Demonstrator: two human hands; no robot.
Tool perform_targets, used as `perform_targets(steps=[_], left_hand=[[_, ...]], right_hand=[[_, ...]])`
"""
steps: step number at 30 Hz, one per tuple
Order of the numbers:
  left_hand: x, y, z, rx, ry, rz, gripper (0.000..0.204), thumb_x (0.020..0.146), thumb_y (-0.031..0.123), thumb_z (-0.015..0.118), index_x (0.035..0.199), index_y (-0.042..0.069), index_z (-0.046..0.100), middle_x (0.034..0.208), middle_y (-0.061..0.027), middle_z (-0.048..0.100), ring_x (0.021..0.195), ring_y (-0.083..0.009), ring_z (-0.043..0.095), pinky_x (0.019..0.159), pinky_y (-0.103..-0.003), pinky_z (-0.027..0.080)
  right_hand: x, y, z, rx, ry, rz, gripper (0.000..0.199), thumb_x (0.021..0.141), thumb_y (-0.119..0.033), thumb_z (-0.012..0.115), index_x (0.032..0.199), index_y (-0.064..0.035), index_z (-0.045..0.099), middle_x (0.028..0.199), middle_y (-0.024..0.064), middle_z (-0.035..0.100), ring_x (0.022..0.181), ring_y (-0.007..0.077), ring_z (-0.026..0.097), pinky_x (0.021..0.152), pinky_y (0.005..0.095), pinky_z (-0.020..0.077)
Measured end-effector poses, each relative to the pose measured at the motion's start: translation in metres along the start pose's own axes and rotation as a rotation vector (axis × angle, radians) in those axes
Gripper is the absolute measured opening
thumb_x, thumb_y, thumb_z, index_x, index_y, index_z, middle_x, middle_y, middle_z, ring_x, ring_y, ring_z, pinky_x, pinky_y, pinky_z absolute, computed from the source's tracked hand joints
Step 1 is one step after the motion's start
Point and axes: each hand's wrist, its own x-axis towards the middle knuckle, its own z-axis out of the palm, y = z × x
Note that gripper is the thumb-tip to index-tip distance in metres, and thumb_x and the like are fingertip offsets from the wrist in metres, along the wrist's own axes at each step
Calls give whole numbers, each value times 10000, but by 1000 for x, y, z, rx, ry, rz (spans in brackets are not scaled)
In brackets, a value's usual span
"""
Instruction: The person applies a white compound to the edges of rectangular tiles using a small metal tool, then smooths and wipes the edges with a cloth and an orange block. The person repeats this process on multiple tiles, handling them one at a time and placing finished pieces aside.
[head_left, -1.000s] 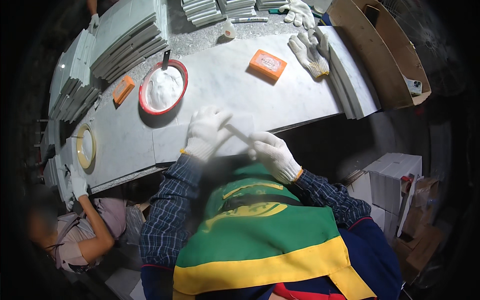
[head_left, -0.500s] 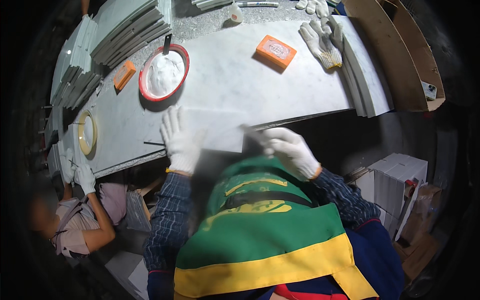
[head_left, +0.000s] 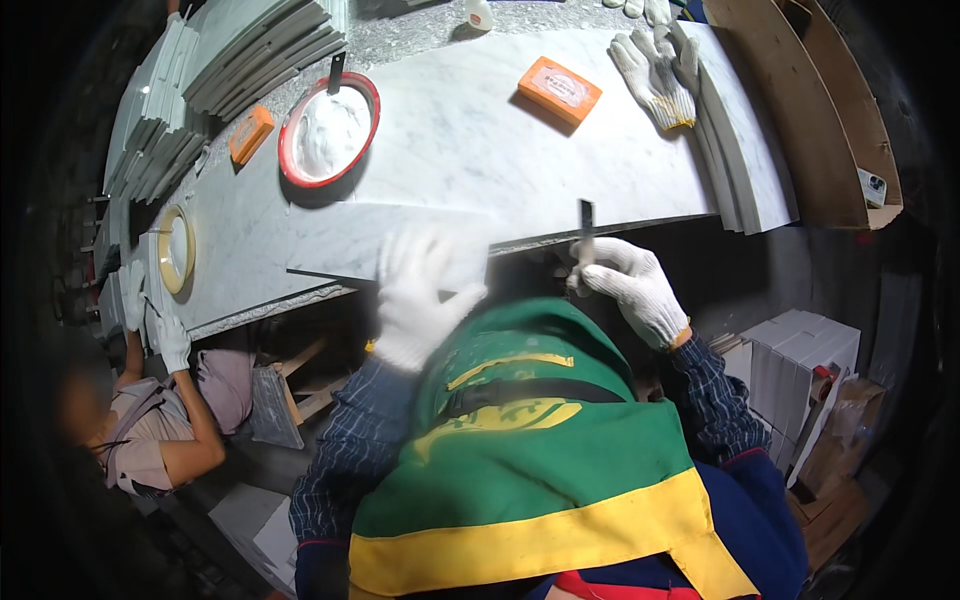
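My left hand [head_left: 420, 300], in a white knit glove, lies over the near part of a white marble tile [head_left: 345, 235]; motion blurs it, but the thumb is spread from the fingers. The tile rests at the near edge of the pale worktop [head_left: 450, 130]. Just off that edge, to the right, my gloved right hand [head_left: 635, 290] pinches a small putty knife [head_left: 586, 225], its dark end pointing up. Beyond the tile stands a red-rimmed bowl [head_left: 372, 120] of white paste, with another dark-ended tool [head_left: 336, 76] standing in it.
Orange boxes [head_left: 560, 92] [head_left: 250, 135] lie on the worktop. Stacked tiles [head_left: 260, 60] fill the far left; spare gloves [head_left: 655, 75] lie by slabs and a cardboard box [head_left: 800, 110] at right. A co-worker [head_left: 160, 430] works at left near a yellow-rimmed bowl [head_left: 165, 262].
My left hand has slid right across the tile. My right hand has moved slightly right, away from the tile, and the putty knife now points upward.
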Motion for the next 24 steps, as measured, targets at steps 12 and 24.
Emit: perform_targets(steps=[12, 24], left_hand=[[-20, -15, 41, 184, -54, -203, 1085, 702, 196, 736, 1659, 24, 255, 1723, -173, 263, 1616, -371, 178, 1306, -531, 133], [-21, -14, 46, 168, 77, -208, 962, 705, 172, 656, 1596, -26, 354, 1660, -217, 342, 1563, -428, 263, 1275, -601, 138]], right_hand=[[103, -43, 18, -1049, -281, -411, 284, 1029, -118, 625, 1287, -59, 727, 1141, 163, 768, 995, 286, 744, 922, 382, 580], [175, -57, 38, -1259, -626, -540, 336, 987, -145, 681, 1313, -119, 755, 1189, 131, 758, 1071, 259, 702, 962, 346, 562]])
